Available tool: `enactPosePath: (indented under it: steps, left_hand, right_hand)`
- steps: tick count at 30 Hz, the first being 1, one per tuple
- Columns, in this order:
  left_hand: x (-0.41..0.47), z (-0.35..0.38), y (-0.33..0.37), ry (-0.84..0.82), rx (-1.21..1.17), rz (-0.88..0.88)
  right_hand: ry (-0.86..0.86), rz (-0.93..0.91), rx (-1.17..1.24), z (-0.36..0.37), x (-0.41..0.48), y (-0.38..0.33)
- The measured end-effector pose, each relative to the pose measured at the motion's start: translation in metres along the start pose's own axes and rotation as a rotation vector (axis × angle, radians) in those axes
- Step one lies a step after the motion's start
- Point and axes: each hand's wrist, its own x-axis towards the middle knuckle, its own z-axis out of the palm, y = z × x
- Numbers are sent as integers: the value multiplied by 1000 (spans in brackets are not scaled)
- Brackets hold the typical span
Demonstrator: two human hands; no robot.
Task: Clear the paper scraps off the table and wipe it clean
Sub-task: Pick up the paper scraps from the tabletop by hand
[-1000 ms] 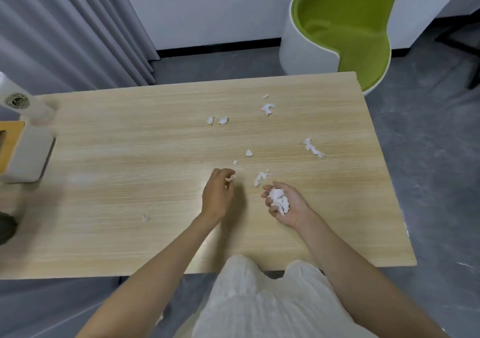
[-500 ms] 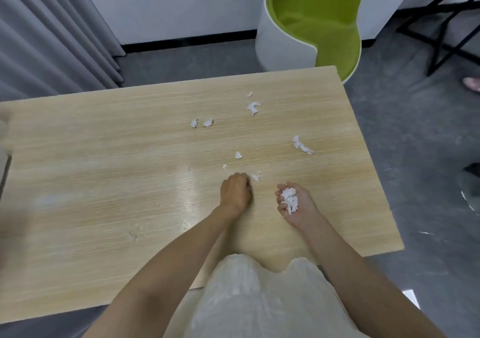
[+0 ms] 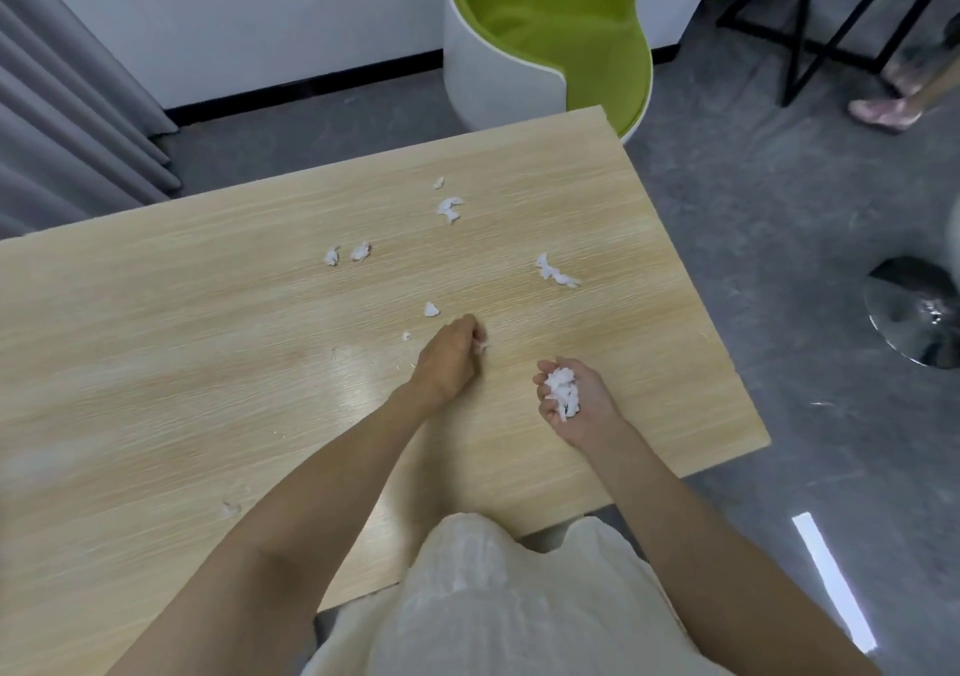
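several scraps of white paper lie scattered over the far half of the counter, with one stray bit near the front edge on the left. they look feather-light, soft and crumpled, so they should weigh next to nothing but may drift on a breath or cling to skin. each is best pinched at its bulk between fingertip and thumb, or swept together with the side of a hand. the left hand sits knuckles-up on the counter, its fingers curled together and pinching a small scrap that just shows at the tips. the right hand lies palm-up near it, fingers loosely curled into a cup round a pile of gathered bits. by my reckoning the clearing is partway done and the wiping not yet begun; no cloth is in view.
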Motion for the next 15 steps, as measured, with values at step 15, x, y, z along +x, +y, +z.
enactPosePath:
  steps: [15]
  left_hand:
    - [-33, -44, 45, -42, -370, 40]
  right_hand:
    - [-138, 54, -105, 69, 14, 15]
